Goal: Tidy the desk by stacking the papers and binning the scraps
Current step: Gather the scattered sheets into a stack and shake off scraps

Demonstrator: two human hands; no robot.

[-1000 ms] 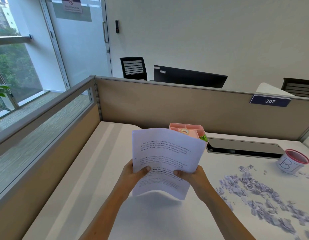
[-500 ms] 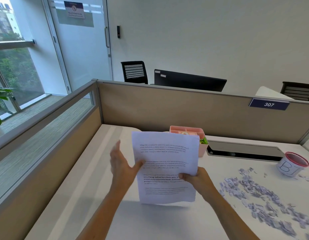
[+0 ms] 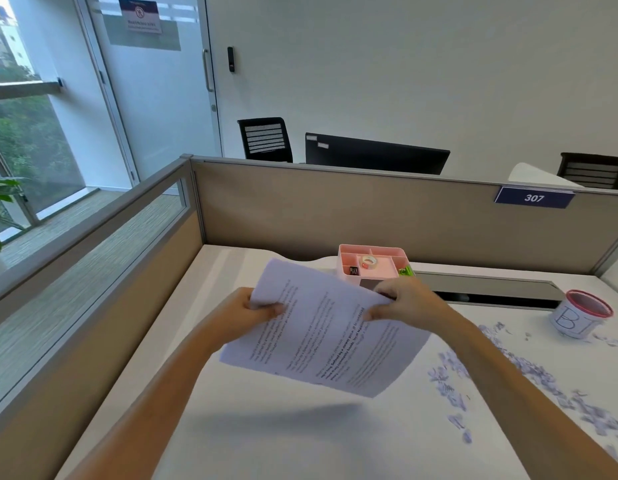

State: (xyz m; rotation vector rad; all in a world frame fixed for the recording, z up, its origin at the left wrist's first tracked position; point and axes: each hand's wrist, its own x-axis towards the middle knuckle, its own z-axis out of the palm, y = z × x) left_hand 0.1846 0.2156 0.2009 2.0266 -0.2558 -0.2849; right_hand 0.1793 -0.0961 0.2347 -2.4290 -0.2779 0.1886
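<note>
— What do the papers point(image 3: 321, 330) look like?

— Thin white printed sheets with lines of black text, some bold. They are held together above the desk point(image 3: 231, 441), tilted, with the long side running from 10 o'clock to 4 o'clock. The lower corner sags a little, and a soft shadow lies on the desk beneath it.

— Who has them?

— Both hands. The left hand point(image 3: 245, 311) pinches the 9 o'clock edge, thumb on top. The right hand point(image 3: 404, 303) grips the 1 o'clock edge, fingers curled round it.

— And the scraps point(image 3: 529, 386)?

— Small pale lilac shreds, scattered loosely at 3 o'clock of the papers.

— The bin point(image 3: 582, 315)?

— A round white cup with a red rim and hand-drawn letters, at 2 o'clock. Behind the papers at 12 o'clock sits a pink plastic tray point(image 3: 373, 263) with compartments, one holding a tape roll point(image 3: 369, 262). The desk is smooth and white.
</note>
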